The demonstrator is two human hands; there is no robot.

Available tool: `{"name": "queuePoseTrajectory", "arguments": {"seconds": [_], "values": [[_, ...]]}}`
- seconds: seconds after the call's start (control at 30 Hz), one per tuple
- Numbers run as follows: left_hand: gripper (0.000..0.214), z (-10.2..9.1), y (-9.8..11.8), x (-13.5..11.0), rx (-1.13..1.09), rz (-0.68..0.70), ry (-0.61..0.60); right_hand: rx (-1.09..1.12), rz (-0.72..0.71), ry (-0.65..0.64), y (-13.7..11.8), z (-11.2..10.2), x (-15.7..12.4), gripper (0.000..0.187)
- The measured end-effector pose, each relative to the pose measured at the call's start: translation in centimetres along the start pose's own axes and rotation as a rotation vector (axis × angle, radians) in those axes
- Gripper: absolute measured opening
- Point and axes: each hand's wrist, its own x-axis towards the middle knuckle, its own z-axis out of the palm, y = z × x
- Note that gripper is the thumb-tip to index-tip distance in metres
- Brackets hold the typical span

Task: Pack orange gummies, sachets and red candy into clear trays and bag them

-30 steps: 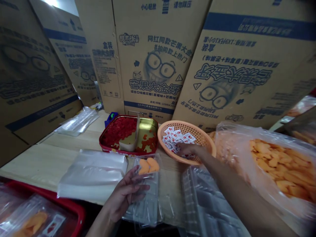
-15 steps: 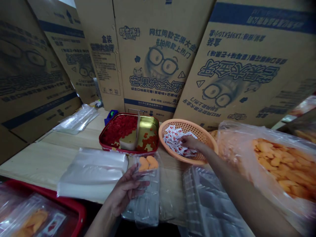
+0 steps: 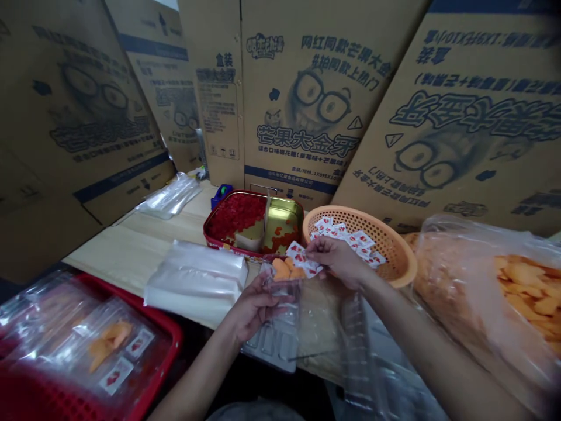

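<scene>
My left hand (image 3: 252, 307) grips a clear plastic tray (image 3: 280, 327) at its left edge, over the table's front edge. Two orange mango pieces (image 3: 287, 269) lie in the tray's far compartment. My right hand (image 3: 335, 260) pinches small white-and-red sachets (image 3: 302, 259) just above those pieces. Behind that hand stands an orange basket (image 3: 394, 248) with several more sachets (image 3: 350, 234) in it.
A red tin (image 3: 280, 219) with red bits stands behind the tray. A stack of clear bags (image 3: 197, 280) lies left. A red crate (image 3: 170, 333) at bottom left holds packed trays. A big bag of orange pieces (image 3: 495, 292) sits right; empty trays (image 3: 368, 351) lie below. Cardboard boxes (image 3: 307, 99) wall the back.
My right hand has left the basket with sachets and come to the tray's far end. The view has shifted left, and the tray is lifted slightly nearer.
</scene>
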Motion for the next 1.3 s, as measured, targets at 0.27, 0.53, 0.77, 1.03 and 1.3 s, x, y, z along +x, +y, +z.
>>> {"name": "queuePoseTrajectory", "arguments": {"seconds": [0.27, 0.53, 0.77, 1.03, 1.3], "values": [[0.068, 0.1, 0.7, -0.6, -0.008, 0.029, 0.01, -0.388, -0.088, -0.314, -0.4, 3.2, -1.3, 0.003], [0.077, -0.7, 0.4, -0.6, -0.036, 0.045, -0.03, -0.591, -0.248, -0.362, -0.5, 3.2, -1.2, 0.007], [0.072, -0.8, 0.3, -0.7, -0.036, 0.023, -0.002, -0.537, -0.149, -0.182, 0.2, 0.7, -1.0, 0.012], [0.083, -0.8, 0.2, -0.4, -0.073, 0.069, -0.033, -0.415, -0.104, -0.201, 2.1, 1.7, -2.6, 0.021], [0.083, -0.7, 0.4, -0.6, -0.088, 0.069, -0.015, -0.722, -0.315, -0.091, 2.5, 1.0, -2.6, 0.018]]}}
